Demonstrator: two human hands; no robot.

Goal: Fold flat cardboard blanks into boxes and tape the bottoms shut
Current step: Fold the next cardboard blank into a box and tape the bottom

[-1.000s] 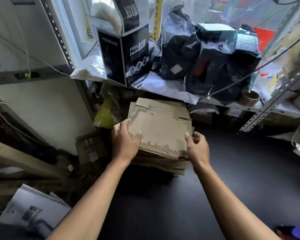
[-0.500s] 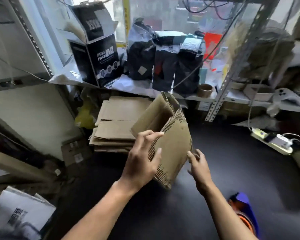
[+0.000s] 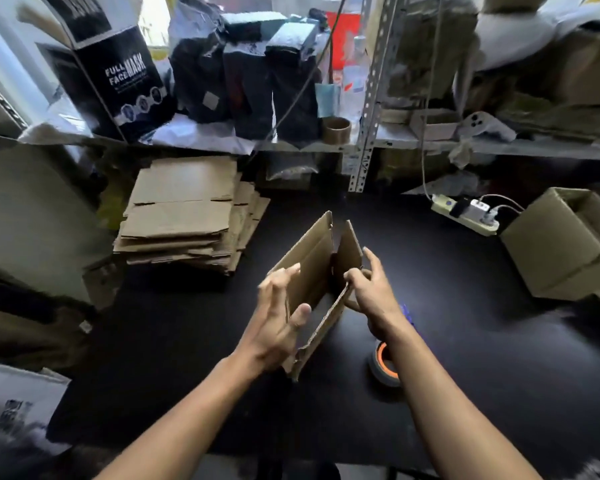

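Above the black worktop [image 3: 465,341] you hold a half-opened cardboard blank [image 3: 312,271], its long axis running away from you, flaps pointing toward the shelf. Your left hand [image 3: 278,327] clasps its near-left panel; your right hand [image 3: 371,289] pinches the right panel's edge.

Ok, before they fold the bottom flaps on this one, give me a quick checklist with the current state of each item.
1. Blank opened into a tube: ok, partly squared.
2. Left hand grip on the near wall: ok.
3. Right hand grip on the opposite wall: ok.
4. Tape roll within reach: ok, beside the right wrist.
5. Bottom flaps folded: not ok, open.
6. Stack of blanks clear of the work: ok.
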